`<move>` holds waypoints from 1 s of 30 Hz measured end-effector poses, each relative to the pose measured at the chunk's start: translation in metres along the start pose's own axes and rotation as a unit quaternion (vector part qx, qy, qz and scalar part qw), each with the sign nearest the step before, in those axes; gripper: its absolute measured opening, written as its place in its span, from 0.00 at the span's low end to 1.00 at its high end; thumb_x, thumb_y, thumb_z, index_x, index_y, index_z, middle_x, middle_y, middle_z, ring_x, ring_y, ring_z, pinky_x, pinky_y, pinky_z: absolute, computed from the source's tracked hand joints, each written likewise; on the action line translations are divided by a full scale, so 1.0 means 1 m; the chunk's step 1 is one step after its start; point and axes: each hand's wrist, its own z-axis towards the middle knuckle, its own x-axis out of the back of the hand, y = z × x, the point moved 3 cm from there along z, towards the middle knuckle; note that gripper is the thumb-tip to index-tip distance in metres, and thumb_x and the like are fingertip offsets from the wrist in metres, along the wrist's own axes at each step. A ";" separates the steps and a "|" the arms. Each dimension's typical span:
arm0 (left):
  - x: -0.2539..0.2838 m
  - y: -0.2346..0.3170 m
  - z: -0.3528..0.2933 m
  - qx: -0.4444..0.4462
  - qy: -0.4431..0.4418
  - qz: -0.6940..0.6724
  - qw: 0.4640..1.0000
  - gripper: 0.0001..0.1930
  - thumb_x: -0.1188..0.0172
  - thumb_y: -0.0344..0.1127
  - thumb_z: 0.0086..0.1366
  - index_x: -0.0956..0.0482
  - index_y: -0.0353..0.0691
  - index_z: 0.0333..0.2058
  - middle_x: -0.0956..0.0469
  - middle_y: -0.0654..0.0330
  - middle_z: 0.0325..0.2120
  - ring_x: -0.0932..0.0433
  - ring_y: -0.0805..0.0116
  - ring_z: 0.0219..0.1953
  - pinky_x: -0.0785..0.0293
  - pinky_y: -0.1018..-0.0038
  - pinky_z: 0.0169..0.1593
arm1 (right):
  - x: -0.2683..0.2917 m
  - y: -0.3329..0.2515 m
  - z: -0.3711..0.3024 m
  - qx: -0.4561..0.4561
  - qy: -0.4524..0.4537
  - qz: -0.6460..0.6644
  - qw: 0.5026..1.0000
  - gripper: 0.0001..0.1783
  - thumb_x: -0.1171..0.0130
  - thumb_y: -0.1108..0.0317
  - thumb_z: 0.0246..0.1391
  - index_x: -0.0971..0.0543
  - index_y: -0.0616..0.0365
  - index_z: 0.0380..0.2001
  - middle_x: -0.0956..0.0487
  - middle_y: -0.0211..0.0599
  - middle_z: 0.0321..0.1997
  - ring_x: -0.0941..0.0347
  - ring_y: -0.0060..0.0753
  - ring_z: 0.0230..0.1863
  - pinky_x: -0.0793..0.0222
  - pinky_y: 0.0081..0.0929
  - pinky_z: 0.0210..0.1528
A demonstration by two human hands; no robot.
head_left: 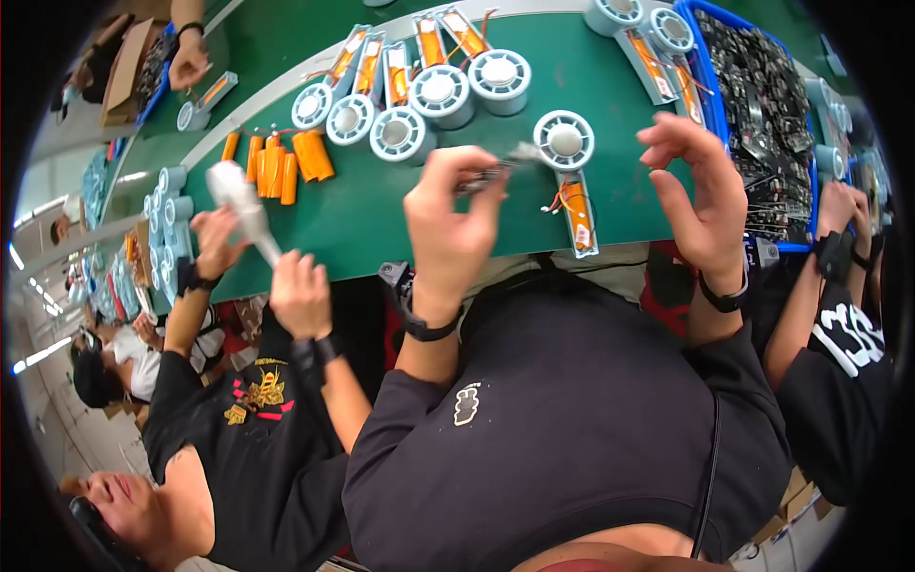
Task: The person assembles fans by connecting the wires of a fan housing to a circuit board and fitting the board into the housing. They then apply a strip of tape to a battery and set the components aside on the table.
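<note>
Here your left hand [448, 224] pinches a small dark metal part [491, 173] above the green table [362, 214]; your right hand [701, 200] hovers open-fingered, holding nothing. Just beyond lies a grey speaker unit [569, 167] with an orange battery [577, 214]. Farther left, loose orange cells [281, 162].
</note>
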 end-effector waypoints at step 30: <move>-0.036 -0.031 -0.023 0.136 -0.086 -0.057 0.985 0.12 0.41 0.22 0.69 0.26 0.34 0.50 0.24 0.68 0.31 0.31 0.85 0.28 0.35 0.84 0.32 | -0.034 0.020 -0.002 -0.130 0.017 -0.130 0.983 0.07 0.28 0.76 0.53 0.18 0.62 0.34 0.16 0.35 0.32 0.23 0.27 0.24 0.28 0.25 0.27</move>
